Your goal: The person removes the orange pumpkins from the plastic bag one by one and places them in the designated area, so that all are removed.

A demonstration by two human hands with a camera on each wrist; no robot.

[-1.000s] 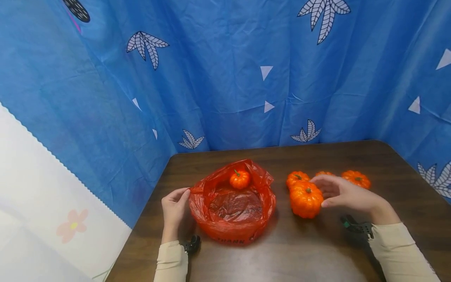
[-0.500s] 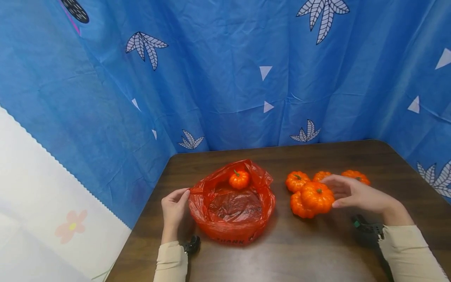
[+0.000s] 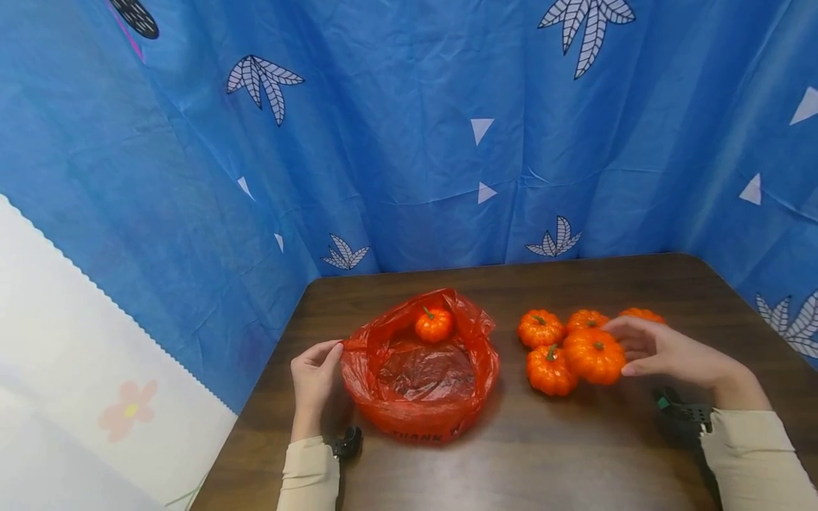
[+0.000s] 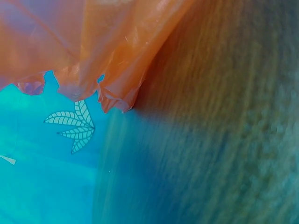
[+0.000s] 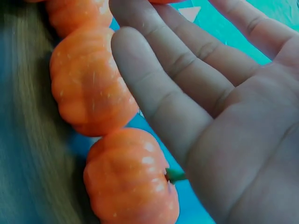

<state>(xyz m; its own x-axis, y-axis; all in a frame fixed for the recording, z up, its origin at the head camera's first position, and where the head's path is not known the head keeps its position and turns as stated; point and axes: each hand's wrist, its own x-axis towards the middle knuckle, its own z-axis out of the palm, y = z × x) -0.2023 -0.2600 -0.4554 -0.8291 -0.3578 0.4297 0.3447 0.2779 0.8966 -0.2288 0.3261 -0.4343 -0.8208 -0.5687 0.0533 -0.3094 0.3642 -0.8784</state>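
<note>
A red plastic bag (image 3: 422,387) stands open on the brown table (image 3: 543,454), with one small orange pumpkin (image 3: 434,324) inside at its far side. My left hand (image 3: 319,358) pinches the bag's left rim; the left wrist view shows only the bag's torn edge (image 4: 93,42) and the table. To the right, my right hand (image 3: 629,348) holds a larger pumpkin (image 3: 591,356) by its right side, between thumb and fingers. In the right wrist view the fingers (image 5: 154,98) lie fairly straight against that pumpkin (image 5: 131,182). Beside it sits another pumpkin (image 3: 546,370).
Three more pumpkins stand behind: one at the left (image 3: 540,328), one in the middle (image 3: 586,319), one half hidden by my fingers (image 3: 641,314). A blue patterned cloth (image 3: 447,142) walls the table's back and sides. The table's left edge is close to the bag.
My right hand has moved right with the larger pumpkin, uncovering the pumpkin that was hidden behind it. The left hand and the bag have stayed put.
</note>
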